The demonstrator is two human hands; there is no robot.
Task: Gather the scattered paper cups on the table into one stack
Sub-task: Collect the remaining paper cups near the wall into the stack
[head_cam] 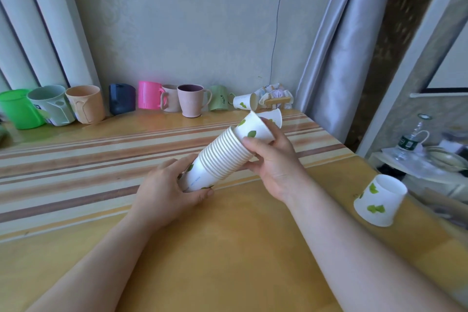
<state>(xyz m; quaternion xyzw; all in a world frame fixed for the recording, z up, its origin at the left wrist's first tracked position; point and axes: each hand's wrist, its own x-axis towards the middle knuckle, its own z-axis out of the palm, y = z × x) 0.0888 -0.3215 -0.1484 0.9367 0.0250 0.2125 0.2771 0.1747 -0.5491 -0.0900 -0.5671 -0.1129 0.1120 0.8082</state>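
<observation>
Left hand (pixel 167 186) grips tilted stack (pixel 217 159) of white leaf-print cups by its base; right hand (pixel 272 159) holds top cup (pixel 255 129) at its mouth. Loose cup (pixel 378 200) inverted on desk (pixel 228 248).

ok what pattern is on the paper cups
White with scattered green leaf prints, clearest in the head view on the upturned paper cup.

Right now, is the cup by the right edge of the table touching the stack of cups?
Apart. The head view shows the cup standing upside down near the table's right edge, with bare tabletop and the right forearm between it and the stack held in both hands.
</observation>
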